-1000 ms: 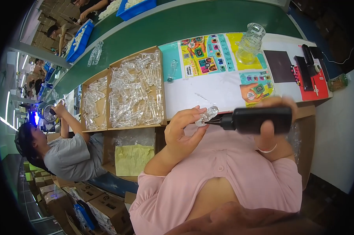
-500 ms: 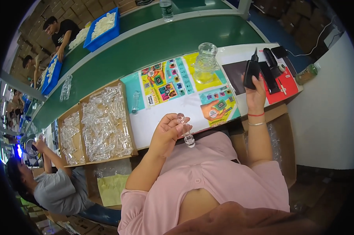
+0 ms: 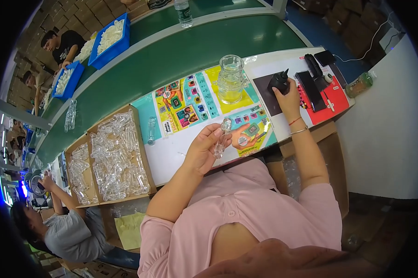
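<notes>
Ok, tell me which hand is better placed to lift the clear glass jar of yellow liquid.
Probably the right hand: it rests on the black nozzled bottle just right of the clear glass jar, while the left hand already holds a small clear glass piece.

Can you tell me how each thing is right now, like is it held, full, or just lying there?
Left hand: closed around the clear glass piece.
Right hand: gripping the black tool on the table.
Glass jar: upright, yellow liquid inside.
Cardboard tray: full of clear glass pieces.
Water bottle: upright, capped.
</notes>
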The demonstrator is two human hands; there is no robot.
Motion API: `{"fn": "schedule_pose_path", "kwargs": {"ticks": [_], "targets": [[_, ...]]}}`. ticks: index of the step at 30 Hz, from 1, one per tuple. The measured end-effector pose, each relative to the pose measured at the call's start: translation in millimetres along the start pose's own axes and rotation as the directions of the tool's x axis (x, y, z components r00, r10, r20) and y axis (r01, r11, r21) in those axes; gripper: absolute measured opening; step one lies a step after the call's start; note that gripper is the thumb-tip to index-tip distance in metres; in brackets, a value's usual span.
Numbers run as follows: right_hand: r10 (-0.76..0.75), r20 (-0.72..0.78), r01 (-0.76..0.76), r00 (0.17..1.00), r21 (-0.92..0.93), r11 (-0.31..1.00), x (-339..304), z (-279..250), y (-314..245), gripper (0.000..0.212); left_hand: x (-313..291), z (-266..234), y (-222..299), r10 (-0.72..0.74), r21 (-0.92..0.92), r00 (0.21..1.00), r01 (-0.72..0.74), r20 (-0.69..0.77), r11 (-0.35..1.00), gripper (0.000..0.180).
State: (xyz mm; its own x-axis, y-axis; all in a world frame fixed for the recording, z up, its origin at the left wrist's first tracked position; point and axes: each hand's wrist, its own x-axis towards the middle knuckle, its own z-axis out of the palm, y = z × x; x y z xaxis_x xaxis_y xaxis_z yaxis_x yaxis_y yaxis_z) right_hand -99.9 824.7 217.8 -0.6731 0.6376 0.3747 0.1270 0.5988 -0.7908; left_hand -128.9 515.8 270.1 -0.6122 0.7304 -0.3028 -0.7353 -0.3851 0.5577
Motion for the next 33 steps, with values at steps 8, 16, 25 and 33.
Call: {"fn": "schedule_pose_path", "kwargs": {"ticks": [8,16,25,33], "targets": [[-0.311,-0.247,0.350,0.918,0.131,0.928,-20.0,-25.7,-36.4,0.059,13.8,5.2,-0.5,-0.033,-0.053,0.999,0.033,0.001,0.998,0.014],[-0.330,0.273,0.017,0.904,0.746,0.666,-106.7,-0.9,-110.1,0.046,25.0,6.5,-21.8,-0.114,0.016,0.981,0.113,0.154,0.993,0.015],[0.020,0.229,-0.218,0.973,0.889,0.402,-90.7,-4.8,-82.9,0.043,129.2,-16.1,20.7,0.750,0.921,0.592,-0.384,0.295,-0.059,0.090],[0.095,0.268,-0.283,0.959,0.880,0.382,-95.2,1.7,-78.1,0.042,112.4,-17.2,22.3,0.041,0.853,0.985,-0.167,0.169,0.495,0.084]]}}
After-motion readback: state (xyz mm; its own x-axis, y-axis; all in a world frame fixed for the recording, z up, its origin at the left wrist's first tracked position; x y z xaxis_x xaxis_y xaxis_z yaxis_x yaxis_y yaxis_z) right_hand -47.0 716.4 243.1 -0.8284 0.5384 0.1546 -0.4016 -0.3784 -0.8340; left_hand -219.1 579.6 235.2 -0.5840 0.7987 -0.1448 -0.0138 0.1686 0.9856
